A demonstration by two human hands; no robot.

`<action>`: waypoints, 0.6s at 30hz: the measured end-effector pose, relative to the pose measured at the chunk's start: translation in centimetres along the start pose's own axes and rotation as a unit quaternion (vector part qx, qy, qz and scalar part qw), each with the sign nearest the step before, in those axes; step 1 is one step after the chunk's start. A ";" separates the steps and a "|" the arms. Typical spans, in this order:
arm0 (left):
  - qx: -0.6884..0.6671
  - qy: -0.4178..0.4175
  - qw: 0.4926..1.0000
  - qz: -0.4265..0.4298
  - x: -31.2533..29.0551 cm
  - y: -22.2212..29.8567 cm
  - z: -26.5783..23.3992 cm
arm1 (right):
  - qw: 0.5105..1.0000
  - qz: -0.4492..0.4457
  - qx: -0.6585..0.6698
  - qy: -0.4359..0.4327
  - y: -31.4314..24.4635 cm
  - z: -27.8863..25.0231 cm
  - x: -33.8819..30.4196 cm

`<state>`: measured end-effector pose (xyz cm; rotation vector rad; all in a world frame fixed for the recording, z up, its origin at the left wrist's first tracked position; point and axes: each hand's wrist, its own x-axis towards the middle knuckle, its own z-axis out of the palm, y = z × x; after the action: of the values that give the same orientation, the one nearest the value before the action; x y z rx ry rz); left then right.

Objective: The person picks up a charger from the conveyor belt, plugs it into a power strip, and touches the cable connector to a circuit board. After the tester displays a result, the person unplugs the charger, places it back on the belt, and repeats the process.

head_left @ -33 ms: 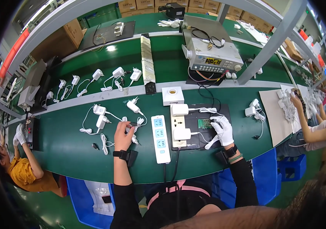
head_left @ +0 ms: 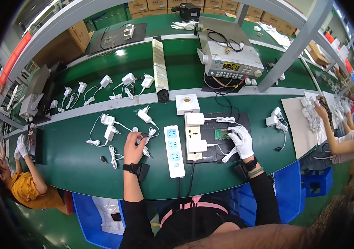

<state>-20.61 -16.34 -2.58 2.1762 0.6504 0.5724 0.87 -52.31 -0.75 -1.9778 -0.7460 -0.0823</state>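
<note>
Right, bare left hand (head_left: 134,146) pinches a thin white cable (head_left: 147,137) on the matte green counter (head_left: 73,157); gloved right hand (head_left: 241,140) grips white cord (head_left: 229,153) at 3 o'clock of the rectangular power strip (head_left: 174,150).

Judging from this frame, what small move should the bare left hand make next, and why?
Probably lift the cable end toward the power strip. The left hand is pinching a white adapter's cable, while the gloved right hand rests at the green circuit board on the black mat.

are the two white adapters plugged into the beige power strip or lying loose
Plugged in. Both white adapters sit squarely on the beige power strip.
</note>
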 end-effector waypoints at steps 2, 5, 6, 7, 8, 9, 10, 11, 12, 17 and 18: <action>0.001 0.001 1.000 0.002 0.0 0.1 -0.1 | 1.000 -0.005 -0.019 -0.006 -0.1 0.1 0.1; -0.004 0.001 1.000 0.006 0.3 0.2 -0.1 | 0.998 -0.019 -0.060 -0.017 0.0 0.2 0.2; -0.004 0.001 1.000 0.010 0.3 0.2 -0.1 | 0.998 -0.015 -0.057 -0.020 0.1 0.2 0.1; 0.003 0.000 1.000 0.006 0.1 0.2 -0.2 | 0.998 -0.012 -0.054 -0.021 0.2 0.3 0.0; 0.009 0.000 1.000 0.004 0.0 0.1 -0.2 | 0.998 -0.010 -0.052 -0.022 0.3 0.3 0.0; 0.016 -0.001 1.000 0.002 -0.1 0.0 -0.2 | 0.998 -0.012 -0.052 -0.017 0.3 0.3 0.0; 0.016 0.000 1.000 0.008 -0.1 0.1 -0.2 | 0.999 -0.007 -0.048 -0.017 0.2 0.3 -0.1; 0.015 -0.004 1.000 0.001 -0.1 0.1 -0.2 | 0.999 -0.002 -0.044 -0.018 0.1 0.2 -0.1; 0.015 -0.008 1.000 -0.007 0.0 0.2 -0.2 | 0.999 0.003 -0.040 -0.018 -0.1 0.1 -0.2; 0.170 0.007 0.984 0.048 -0.6 1.5 -1.1 | 1.000 0.008 -0.027 -0.009 -0.5 0.3 0.0; 0.171 0.006 0.984 0.052 -0.3 2.7 -1.3 | 0.999 0.001 -0.032 -0.011 -0.3 0.3 0.0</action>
<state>-20.87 -17.33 0.27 2.5429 0.6840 0.5599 0.63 -51.99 -0.63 -2.0418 -0.7643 -0.0854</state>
